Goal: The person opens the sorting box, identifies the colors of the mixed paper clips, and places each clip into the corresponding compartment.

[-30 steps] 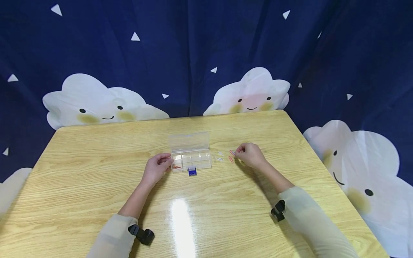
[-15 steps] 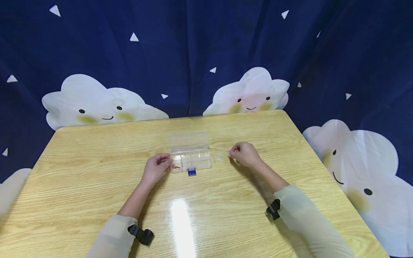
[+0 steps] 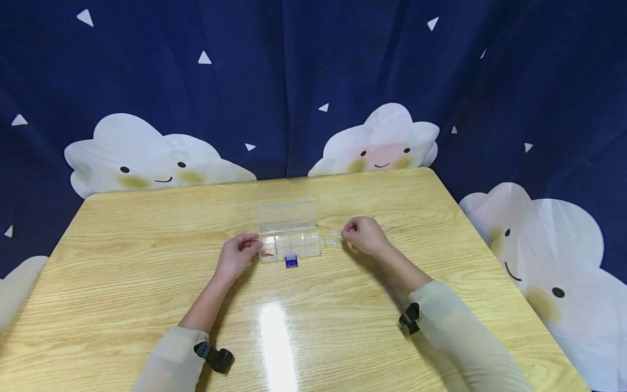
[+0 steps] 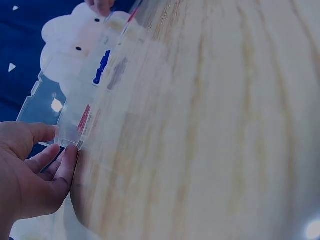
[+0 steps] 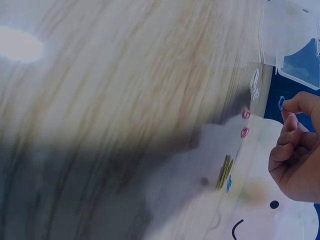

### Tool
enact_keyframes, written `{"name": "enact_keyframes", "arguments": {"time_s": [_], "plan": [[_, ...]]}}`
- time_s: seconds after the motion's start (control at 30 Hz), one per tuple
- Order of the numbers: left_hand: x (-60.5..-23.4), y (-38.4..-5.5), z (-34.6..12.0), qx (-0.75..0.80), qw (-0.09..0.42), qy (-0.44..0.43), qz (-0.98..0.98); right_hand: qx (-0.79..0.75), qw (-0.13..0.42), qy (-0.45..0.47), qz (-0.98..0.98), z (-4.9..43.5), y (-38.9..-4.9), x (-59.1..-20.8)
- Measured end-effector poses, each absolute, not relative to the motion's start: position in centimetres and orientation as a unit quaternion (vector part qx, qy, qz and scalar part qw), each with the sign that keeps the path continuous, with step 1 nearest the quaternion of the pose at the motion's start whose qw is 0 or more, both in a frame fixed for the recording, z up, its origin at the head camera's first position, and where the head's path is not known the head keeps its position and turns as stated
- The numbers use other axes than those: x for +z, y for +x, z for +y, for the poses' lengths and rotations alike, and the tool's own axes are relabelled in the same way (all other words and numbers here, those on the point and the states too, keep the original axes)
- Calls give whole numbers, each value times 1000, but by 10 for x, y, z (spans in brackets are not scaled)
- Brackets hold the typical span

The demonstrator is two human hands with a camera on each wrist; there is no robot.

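A clear plastic compartment box (image 3: 305, 243) stands on the table with its lid (image 3: 286, 215) raised at the back and a blue latch (image 3: 291, 261) at the front. Red paper clips (image 3: 268, 253) lie in its leftmost compartment. My left hand (image 3: 238, 256) holds the box's left end between thumb and fingers. To the right of the box, my right hand (image 3: 364, 235) pinches a blue paper clip (image 5: 281, 103) between thumb and forefinger, raised over the table. Just left of that hand lie white paper clips (image 3: 333, 242).
Pink paper clips (image 5: 245, 132), yellow ones (image 5: 225, 172) and another blue paper clip (image 5: 229, 184) lie on the table in the right wrist view. The wooden table (image 3: 147, 283) ends at a dark blue curtain (image 3: 220, 92) with cloud prints.
My right hand has moved left from beside the pink clips toward the box, carrying the blue paper clip. My left hand has stayed at the box's left end.
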State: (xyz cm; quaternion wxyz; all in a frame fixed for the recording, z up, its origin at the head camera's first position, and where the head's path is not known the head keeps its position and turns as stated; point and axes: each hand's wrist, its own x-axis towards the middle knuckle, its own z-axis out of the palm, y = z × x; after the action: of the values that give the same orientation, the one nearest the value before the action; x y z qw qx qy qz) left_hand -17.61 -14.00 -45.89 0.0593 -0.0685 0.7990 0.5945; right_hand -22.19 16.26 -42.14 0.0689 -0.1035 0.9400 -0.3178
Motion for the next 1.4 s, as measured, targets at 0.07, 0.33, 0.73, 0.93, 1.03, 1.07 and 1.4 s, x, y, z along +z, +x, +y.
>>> {"name": "enact_keyframes", "arguments": {"time_s": [0.07,0.33,0.73,0.93,1.03,1.07,1.4], "plan": [[-459,-176,-140,596,60,-69,797,-315,65,-105,941,161,-222,-422],[-459,-176,-141,590,59,-65,803,-308,50,-118,943,153,-223,-422],[-459,-176,-141,599,56,-66,796,-297,51,-119,946,140,-223,-421],[-459,-176,-140,599,54,-65,796,-296,48,-123,946,132,-224,-422],[-459,-176,-140,600,56,-63,795,-296,48,-127,946,129,-223,-421],[-458,-176,-141,601,57,-63,795,-296,47,-129,945,127,-223,-421],[-459,-177,-140,603,56,-62,793,-293,55,-138,945,116,-222,-418]]}}
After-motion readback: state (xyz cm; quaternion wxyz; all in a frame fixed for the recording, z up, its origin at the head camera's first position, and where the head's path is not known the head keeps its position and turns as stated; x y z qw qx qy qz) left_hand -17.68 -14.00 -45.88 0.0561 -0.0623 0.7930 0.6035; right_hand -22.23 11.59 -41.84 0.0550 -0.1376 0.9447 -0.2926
